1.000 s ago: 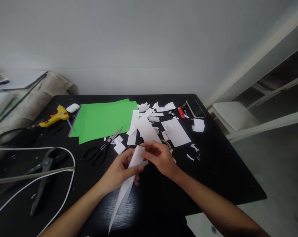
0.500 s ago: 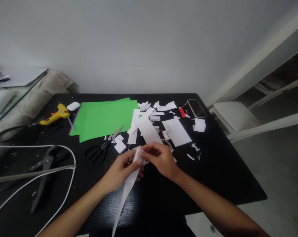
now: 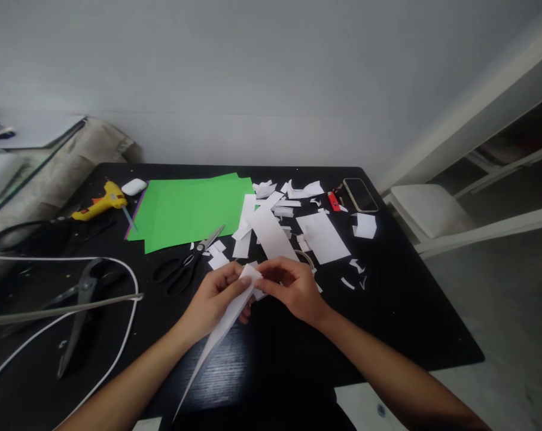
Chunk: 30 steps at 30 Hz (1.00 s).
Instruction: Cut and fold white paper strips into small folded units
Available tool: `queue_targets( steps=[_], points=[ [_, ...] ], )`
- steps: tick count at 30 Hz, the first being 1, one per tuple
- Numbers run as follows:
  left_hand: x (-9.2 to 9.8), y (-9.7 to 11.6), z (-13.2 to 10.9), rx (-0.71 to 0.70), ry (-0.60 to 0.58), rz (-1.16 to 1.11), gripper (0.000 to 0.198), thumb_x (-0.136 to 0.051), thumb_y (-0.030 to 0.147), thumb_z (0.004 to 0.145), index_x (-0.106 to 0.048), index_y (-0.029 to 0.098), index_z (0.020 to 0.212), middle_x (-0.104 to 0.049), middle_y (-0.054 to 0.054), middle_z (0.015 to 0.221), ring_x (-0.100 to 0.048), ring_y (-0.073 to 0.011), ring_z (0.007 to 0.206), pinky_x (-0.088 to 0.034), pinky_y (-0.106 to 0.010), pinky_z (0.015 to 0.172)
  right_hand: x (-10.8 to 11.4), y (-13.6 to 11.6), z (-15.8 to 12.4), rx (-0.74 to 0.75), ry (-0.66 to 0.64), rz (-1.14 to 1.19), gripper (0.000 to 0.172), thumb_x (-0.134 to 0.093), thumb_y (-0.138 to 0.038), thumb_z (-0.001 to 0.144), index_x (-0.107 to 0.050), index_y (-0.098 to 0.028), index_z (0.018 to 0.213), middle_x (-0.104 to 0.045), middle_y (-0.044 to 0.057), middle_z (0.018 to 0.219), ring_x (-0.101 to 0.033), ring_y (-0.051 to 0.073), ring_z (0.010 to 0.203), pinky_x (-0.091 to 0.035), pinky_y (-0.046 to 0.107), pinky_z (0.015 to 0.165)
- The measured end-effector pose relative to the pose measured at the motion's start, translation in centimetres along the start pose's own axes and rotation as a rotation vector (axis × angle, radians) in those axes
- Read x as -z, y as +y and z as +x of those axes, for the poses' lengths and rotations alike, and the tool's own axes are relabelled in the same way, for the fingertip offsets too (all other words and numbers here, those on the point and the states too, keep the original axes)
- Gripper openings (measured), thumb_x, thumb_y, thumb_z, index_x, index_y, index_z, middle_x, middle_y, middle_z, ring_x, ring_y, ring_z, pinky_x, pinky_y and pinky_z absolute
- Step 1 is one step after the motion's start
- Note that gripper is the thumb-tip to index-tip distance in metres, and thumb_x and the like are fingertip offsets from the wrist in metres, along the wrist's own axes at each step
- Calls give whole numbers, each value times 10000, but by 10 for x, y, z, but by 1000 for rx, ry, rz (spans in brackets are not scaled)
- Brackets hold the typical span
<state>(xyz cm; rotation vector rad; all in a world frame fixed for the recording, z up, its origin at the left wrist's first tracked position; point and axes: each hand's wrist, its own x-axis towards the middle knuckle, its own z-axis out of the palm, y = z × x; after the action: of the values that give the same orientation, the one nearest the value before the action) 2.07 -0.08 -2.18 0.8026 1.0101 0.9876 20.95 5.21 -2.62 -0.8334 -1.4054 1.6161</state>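
Observation:
A long white paper strip [image 3: 224, 323] slants from between my hands down toward the table's near edge. My left hand [image 3: 210, 302] is closed on it, thumb on top and fingers beneath. With thumb and fingers, my right hand [image 3: 293, 290] pinches the strip's upper end, which looks folded over. Just beyond the hands lie a wide white paper strip [image 3: 273, 236] and a tan ring [image 3: 304, 258], perhaps a tape roll, partly hidden. Black-handled scissors [image 3: 188, 260] rest to the left of my left hand, blades pointing away.
Green sheets [image 3: 194, 209] lie at the back left, near a yellow glue gun [image 3: 103, 202]. Large shears [image 3: 82, 311] and a white cable [image 3: 134, 323] are at the left. Paper scraps [image 3: 307, 190], a red lighter [image 3: 333, 202] and a phone [image 3: 359, 195] sit at the back right.
The strip's hanging tail has swung to the left and its upper end has turned. My left hand has shifted slightly left; my right hand stays nearly in place.

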Motion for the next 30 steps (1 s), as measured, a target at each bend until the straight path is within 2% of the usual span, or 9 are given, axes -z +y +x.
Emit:
queue_targets(
  steps=[6,16,23,27,30],
  points=[
    [-1,6,2,-12,-32,-26,353,-826,442,846,-646,140,867,-700,-4,654,-660,-109,490,-561,-204,492,0,0,0,-12,4,3,205,-918,-256,741,-820,-234,919,-813,11,860,-760,155,756,-630,260,700],
    [3,3,2,57,-58,-112,263,-835,329,847,-661,133,866,-717,-17,718,-695,-134,527,-611,-246,512,1,0,0,-64,13,32,208,-956,-276,686,-842,-248,858,-812,0,798,-762,172,710,-654,293,707],
    [4,4,0,45,-99,-96,237,-827,321,853,-701,120,860,-715,-18,704,-701,-129,526,-587,-214,514,1,2,0,34,3,-18,190,-955,-314,709,-846,-256,853,-805,5,807,-761,169,737,-649,276,712],
    [3,5,0,64,-82,-95,236,-831,321,843,-711,119,854,-714,-21,706,-690,-121,530,-582,-212,522,1,1,0,97,-14,-29,163,-946,-329,733,-840,-268,841,-797,12,831,-763,175,774,-655,298,756],
    [2,6,1,80,-61,-99,249,-840,332,829,-712,118,840,-712,-26,695,-685,-122,543,-588,-221,534,1,1,-1,91,-18,-43,170,-945,-311,733,-840,-266,859,-799,18,843,-766,183,786,-657,306,746]
  ],
)
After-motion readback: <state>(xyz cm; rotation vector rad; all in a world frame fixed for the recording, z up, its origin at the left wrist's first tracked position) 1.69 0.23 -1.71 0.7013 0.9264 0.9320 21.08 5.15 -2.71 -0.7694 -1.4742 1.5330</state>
